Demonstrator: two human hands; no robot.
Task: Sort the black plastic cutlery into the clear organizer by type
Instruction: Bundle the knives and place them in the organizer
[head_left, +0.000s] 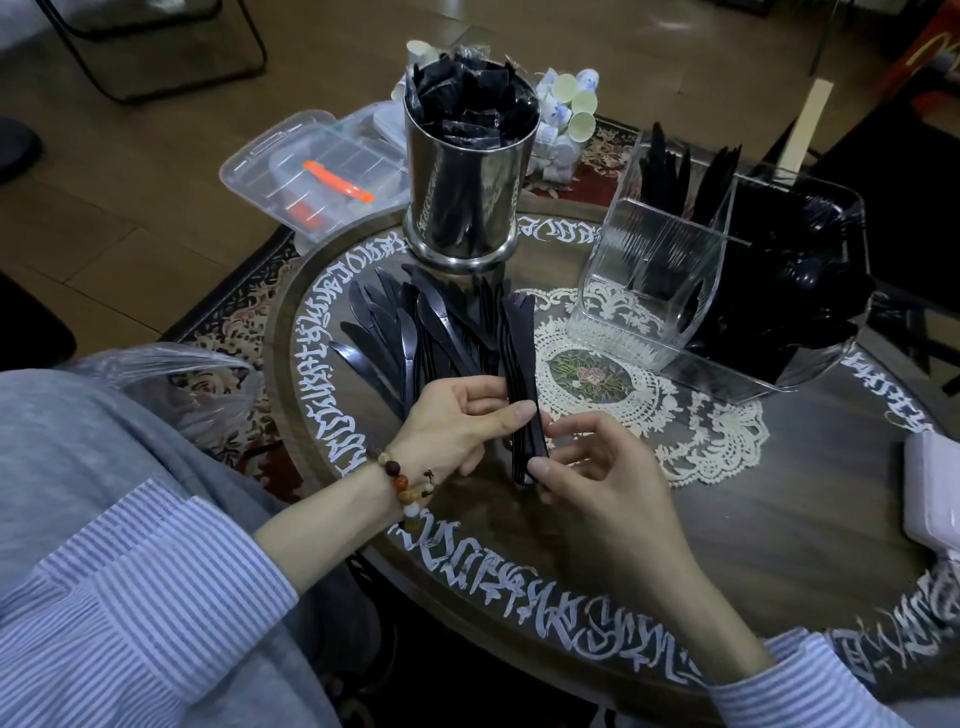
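Both hands are holding a fork stack (521, 364): left hand (457, 421) is gripping its middle, right hand (587, 467) is pinching its handle end. Knives (395, 332) are lying left of the grip, organizer (675, 291) beyond, to its right.

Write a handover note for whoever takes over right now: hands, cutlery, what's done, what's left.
Left hand and right hand both hold one stack of black forks above the table.
Loose knives lie left of it.
Clear organizer: black cutlery in the rear and right compartments; front one looks empty.
Left: slot this stack, then the knives.
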